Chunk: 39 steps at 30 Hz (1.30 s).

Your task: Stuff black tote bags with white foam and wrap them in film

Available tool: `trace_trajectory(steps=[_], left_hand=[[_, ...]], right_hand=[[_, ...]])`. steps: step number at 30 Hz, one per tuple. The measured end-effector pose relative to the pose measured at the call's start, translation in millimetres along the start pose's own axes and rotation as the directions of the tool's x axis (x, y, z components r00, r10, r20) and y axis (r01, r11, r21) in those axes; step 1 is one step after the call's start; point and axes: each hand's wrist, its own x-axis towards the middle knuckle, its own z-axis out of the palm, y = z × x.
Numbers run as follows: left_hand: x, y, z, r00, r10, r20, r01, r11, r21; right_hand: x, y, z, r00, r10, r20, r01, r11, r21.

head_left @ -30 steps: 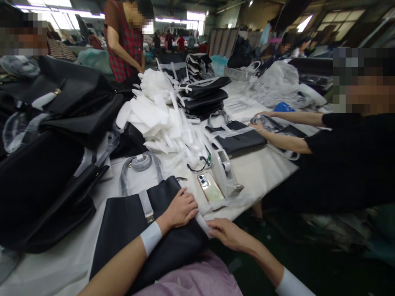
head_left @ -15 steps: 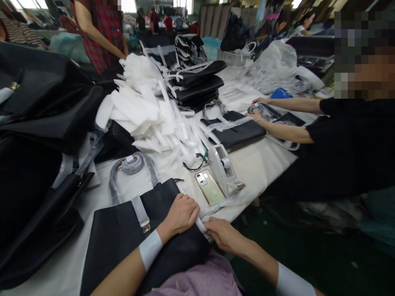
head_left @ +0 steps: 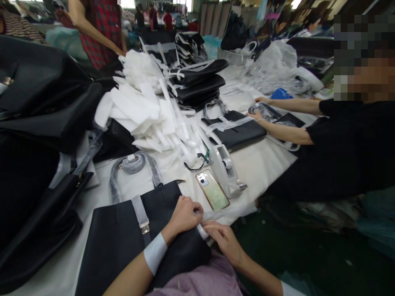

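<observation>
A black handbag (head_left: 120, 242) lies flat before me, its near part against my lap. It has a wrapped strap flap with a metal clasp (head_left: 144, 227) and plastic-wrapped handles (head_left: 115, 181) stretched out beyond its top. Along the bag's right side edge runs a white foam strip (head_left: 203, 231). My left hand (head_left: 186, 214) is closed on the strip at that edge, fingers curled, wrist over the bag. Just nearer to me, my right hand (head_left: 224, 241) pinches the strip's near end; its fingertips are partly hidden.
Beyond my hands lie a phone (head_left: 212, 190) and a tape dispenser (head_left: 227, 172). White foam pieces (head_left: 135, 107) are heaped behind them, near stacked black bags (head_left: 200, 84). More black bags (head_left: 40, 102) pile up at left. At right, a co-worker's hands (head_left: 257, 115) handle another bag.
My left hand has slid slightly nearer along the bag's edge, its fingers more curled. My right hand has shifted a little down and right. The bag has barely moved.
</observation>
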Motion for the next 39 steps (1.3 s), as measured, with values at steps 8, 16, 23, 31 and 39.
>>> trace_trajectory(steps=[8,16,23,31,39], left_hand=[[-11,-2,3,0.982,0.080,-0.174,-0.094,0.993,-0.077],[-11,-9,1,0.969,0.109,-0.222,-0.144,0.978,-0.149],[-11,-9,3,0.967,0.126,-0.223,-0.147,0.986,-0.077],[-7,-8,3,0.978,0.110,-0.177,-0.105,0.994,0.038],[-15,-7,-13,0.946,0.164,-0.279,-0.189,0.980,-0.064]], right_hand=[[7,6,17,0.861,0.509,-0.012,-0.471,0.805,0.361],[20,-2,10,0.840,0.490,0.233,-0.542,0.745,0.389],[48,5,15,0.881,0.447,0.156,-0.461,0.885,0.063],[13,-4,22,0.952,0.248,-0.179,-0.261,0.964,-0.054],[2,-2,46,0.950,0.165,-0.265,-0.233,0.940,-0.250]])
